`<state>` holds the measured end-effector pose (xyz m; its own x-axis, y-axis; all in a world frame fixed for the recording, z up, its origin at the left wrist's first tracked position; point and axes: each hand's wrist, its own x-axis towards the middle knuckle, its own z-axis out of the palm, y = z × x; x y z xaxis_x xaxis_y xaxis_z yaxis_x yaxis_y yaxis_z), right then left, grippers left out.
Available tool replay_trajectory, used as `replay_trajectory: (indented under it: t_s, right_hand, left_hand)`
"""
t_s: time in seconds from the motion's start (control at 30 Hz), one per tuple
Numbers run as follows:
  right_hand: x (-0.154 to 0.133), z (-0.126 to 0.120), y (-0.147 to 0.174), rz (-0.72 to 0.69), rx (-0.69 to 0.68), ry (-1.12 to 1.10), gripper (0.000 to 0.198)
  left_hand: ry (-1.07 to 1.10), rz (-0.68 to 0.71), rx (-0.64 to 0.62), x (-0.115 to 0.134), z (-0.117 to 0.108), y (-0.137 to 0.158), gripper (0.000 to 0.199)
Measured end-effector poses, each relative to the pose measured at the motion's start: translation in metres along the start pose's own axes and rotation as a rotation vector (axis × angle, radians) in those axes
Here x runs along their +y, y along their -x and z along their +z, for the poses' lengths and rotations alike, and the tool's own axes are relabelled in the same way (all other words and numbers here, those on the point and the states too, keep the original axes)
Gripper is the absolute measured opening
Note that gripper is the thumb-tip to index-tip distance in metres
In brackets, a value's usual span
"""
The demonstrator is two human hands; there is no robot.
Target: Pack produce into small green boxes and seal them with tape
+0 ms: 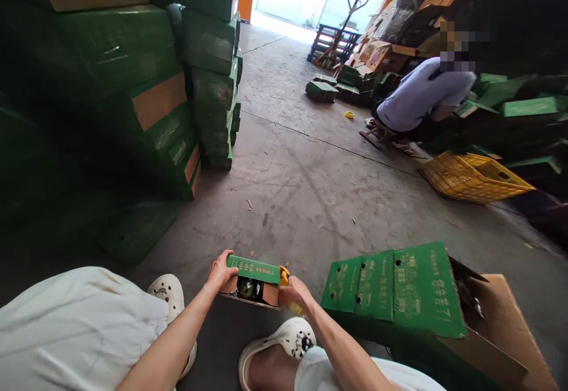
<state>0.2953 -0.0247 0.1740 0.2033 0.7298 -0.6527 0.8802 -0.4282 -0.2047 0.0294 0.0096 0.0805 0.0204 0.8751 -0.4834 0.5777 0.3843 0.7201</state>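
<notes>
Between my feet is a small green cardboard box (255,267) with pale printed characters. Its near side is partly open, showing dark, shiny contents (249,288) that I cannot identify. My left hand (222,272) grips the box's left end, fingers over the top edge. At the right end, my right hand (296,291) is closed around a yellow-orange tool (284,274) that looks like a tape dispenser; the hand partly hides it and its lower part is blurred. To the right, several similar green boxes (384,287) stand in a row.
An open brown carton flap (517,314) sticks out at the lower right. Tall stacks of green cartons (210,83) rise on the left. A person (421,95) sits low near a yellow crate (474,177). Farther back stands a pallet jack (344,30).
</notes>
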Motion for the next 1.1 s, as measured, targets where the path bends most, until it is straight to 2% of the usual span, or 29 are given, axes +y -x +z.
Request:
replay_trajectory:
  t_s: [0.13, 0.23, 0.3, 0.4, 0.53, 0.63, 0.73, 0.87, 0.97, 1.1]
  right_hand:
    - [-0.003, -0.035, 0.001, -0.014, 0.043, 0.193, 0.02]
    - [-0.016, -0.041, 0.014, -0.099, 0.143, 0.312, 0.035]
    - [-0.03, -0.028, 0.022, -0.218, 0.186, 0.403, 0.038]
    - [-0.047, 0.008, 0.026, -0.396, 0.18, 0.496, 0.032]
    - [-0.053, 0.046, 0.012, -0.457, 0.201, 0.437, 0.034]
    - [-0.051, 0.051, -0.001, -0.45, 0.217, 0.402, 0.03]
    - [-0.053, 0.049, -0.009, -0.428, 0.255, 0.38, 0.025]
    - [-0.056, 0.045, -0.014, -0.41, 0.327, 0.363, 0.02]
    - [-0.052, 0.038, -0.016, -0.497, 0.355, 0.327, 0.014]
    - [-0.051, 0.017, -0.006, -0.782, 0.365, 0.159, 0.012]
  left_hand:
    - [0.026, -0.002, -0.015, -0.009, 0.002, 0.001, 0.066]
    - [0.046, 0.0, -0.017, -0.009, 0.003, 0.001, 0.066]
    - [0.058, 0.007, -0.013, -0.009, 0.002, 0.002, 0.067]
    - [0.077, 0.024, 0.0, -0.008, 0.002, 0.005, 0.066]
    - [0.112, 0.061, 0.031, -0.008, 0.007, 0.011, 0.069]
    - [0.086, 0.115, 0.139, -0.007, 0.011, 0.017, 0.07]
    - [0.059, 0.182, 0.228, -0.004, 0.005, 0.023, 0.06]
    - [0.217, 0.252, 0.166, 0.002, -0.01, 0.026, 0.046]
    - [0.493, 0.097, 0.132, 0.012, -0.019, 0.023, 0.037]
    - [1.0, -0.24, 0.141, 0.031, -0.038, 0.016, 0.037]
